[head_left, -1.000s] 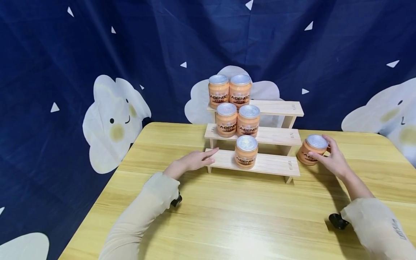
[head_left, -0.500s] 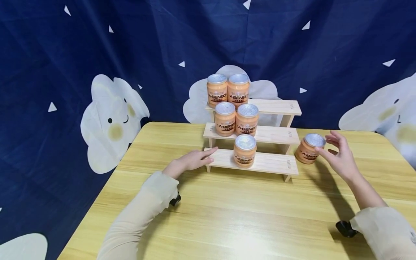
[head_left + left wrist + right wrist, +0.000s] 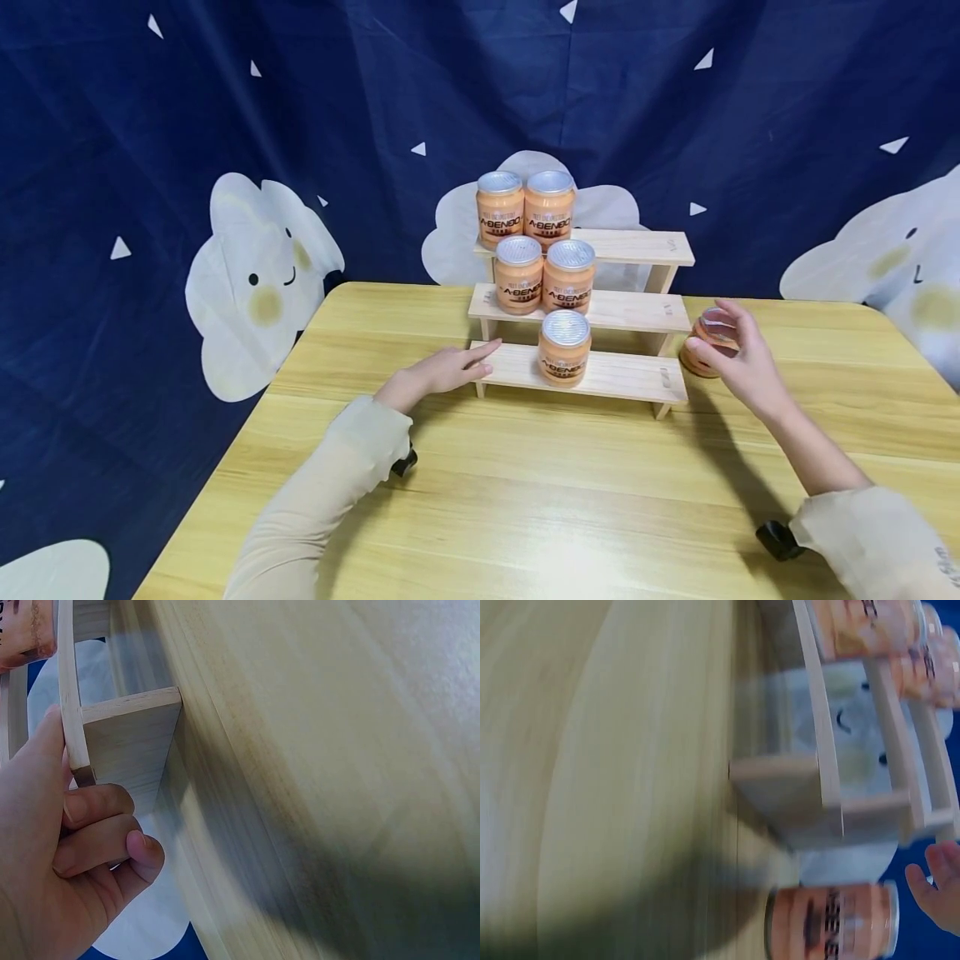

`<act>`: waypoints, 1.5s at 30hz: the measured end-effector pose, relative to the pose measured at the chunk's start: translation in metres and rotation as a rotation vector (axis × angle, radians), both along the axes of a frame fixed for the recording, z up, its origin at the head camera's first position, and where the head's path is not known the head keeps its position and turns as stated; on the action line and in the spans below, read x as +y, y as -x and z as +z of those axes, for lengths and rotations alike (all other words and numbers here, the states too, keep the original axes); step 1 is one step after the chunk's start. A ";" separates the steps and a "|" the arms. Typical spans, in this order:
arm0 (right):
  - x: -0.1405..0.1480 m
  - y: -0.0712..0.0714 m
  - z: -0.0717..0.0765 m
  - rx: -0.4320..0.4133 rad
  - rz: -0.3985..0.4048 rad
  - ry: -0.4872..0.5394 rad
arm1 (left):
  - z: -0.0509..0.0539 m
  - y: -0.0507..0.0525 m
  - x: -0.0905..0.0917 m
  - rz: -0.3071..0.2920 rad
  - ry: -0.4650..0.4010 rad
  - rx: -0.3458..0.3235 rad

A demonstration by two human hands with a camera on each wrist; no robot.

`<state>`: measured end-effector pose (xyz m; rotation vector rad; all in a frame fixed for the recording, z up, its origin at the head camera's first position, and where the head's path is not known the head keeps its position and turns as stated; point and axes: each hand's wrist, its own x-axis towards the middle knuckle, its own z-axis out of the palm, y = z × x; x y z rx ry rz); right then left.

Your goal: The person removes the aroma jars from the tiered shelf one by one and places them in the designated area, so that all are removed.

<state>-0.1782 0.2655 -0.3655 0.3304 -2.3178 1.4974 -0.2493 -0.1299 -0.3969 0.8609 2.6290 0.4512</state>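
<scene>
A three-tier wooden display stand (image 3: 630, 374) holds orange jars with silver lids. My left hand (image 3: 442, 371) grips the left end of its lowest board; the left wrist view shows the thumb above the board and the fingers curled below. One jar (image 3: 565, 360) sits near the middle of that board. My right hand (image 3: 753, 379) hovers with spread fingers by another jar (image 3: 832, 922), which stands on the table right of the stand. In the right wrist view, the right fingers (image 3: 939, 889) appear past the lid, apart from the jar. Part of this jar is hidden behind the hand in the head view.
Two jars (image 3: 519, 279) stand side by side on the middle tier, and two more jars (image 3: 500, 212) on the top tier, all toward the left. The wooden table (image 3: 525, 483) meets a dark blue curtain (image 3: 375, 100) printed with clouds and triangles.
My right hand has let go of the jar on the table, drawn off to the right, then come back left in front of it. The left hand stays on the stand.
</scene>
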 end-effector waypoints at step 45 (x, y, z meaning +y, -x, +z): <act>-0.128 0.015 -0.004 -0.193 0.284 0.035 | 0.004 -0.007 -0.020 0.029 -0.013 -0.025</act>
